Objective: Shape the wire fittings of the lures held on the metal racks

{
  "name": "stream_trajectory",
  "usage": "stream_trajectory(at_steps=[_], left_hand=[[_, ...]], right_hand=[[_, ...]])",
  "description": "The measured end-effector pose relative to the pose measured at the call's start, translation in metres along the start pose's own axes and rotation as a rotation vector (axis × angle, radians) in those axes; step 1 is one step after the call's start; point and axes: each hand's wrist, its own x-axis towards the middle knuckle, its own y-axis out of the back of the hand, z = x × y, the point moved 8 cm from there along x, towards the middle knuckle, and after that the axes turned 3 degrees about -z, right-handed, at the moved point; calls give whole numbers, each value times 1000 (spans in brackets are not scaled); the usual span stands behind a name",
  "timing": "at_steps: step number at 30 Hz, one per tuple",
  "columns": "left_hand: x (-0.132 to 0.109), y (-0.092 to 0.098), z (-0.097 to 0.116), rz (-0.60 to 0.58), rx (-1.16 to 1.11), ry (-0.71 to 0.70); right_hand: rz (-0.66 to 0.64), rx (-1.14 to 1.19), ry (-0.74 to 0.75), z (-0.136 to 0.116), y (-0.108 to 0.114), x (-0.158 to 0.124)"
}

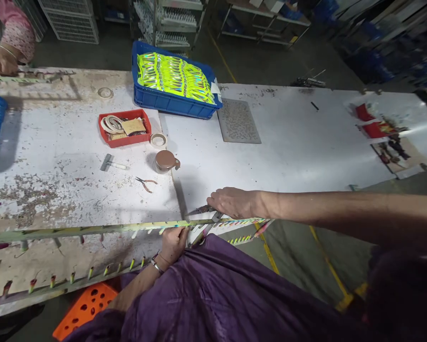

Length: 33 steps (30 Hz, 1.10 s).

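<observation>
A long narrow strip, with small coloured pieces hanging from its lower side, runs along the near edge of the table. My left hand is closed just under the strip, fingers curled against its underside; what they pinch is hidden. Above the strip, my right hand is wrapped around a dark pointed tool, its tip directed left close to the strip. The tool's exact kind does not show. A second strip with upright yellow-green and reddish pieces lies lower, at the left.
On the white table are a blue crate of yellow packs, a red tray with tape rolls, a brown-lidded container, pliers, a scraper and a grey mat. Another person's hand is far left.
</observation>
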Motion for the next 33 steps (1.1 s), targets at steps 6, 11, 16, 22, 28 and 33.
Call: stream_trajectory(at_steps=[6,11,16,22,28,33], left_hand=[[0,3,4,28,-11,-34],[0,4,4,34,6,-26],[1,6,3,25,23,-3],[2,5,1,3,20,26],[2,6,0,-19,17,40],[2,6,1,-16,25,40]], right_hand=[[-39,162,-227,48,-18,28],[70,95,-245,53,-34,82],[174,186,-240,44,-34,111],[290,538,180,-11,-29,88],[488,723,337,-36,-33,71],[574,608,353,-40,-29,65]])
